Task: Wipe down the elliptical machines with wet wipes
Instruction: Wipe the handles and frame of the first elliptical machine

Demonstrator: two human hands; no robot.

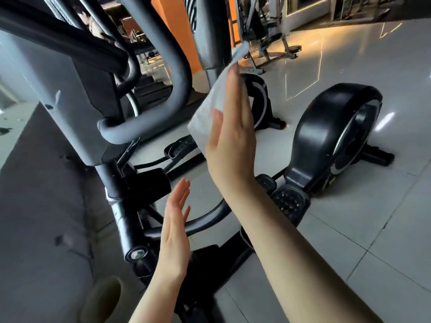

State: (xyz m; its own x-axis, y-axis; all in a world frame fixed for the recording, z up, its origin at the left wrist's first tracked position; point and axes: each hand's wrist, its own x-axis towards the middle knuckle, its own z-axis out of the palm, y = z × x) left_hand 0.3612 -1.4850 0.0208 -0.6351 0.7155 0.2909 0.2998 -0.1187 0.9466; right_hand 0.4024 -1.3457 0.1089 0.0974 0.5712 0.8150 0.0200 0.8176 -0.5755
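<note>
While the flat right hand [229,136] carried the wet wipe [210,110] unpinched, it risked sliding off; the left hand [175,231] hung open, empty.

Your single head camera looked forward and down, close over the elliptical machine [121,127] and the tiled floor [349,206].
</note>
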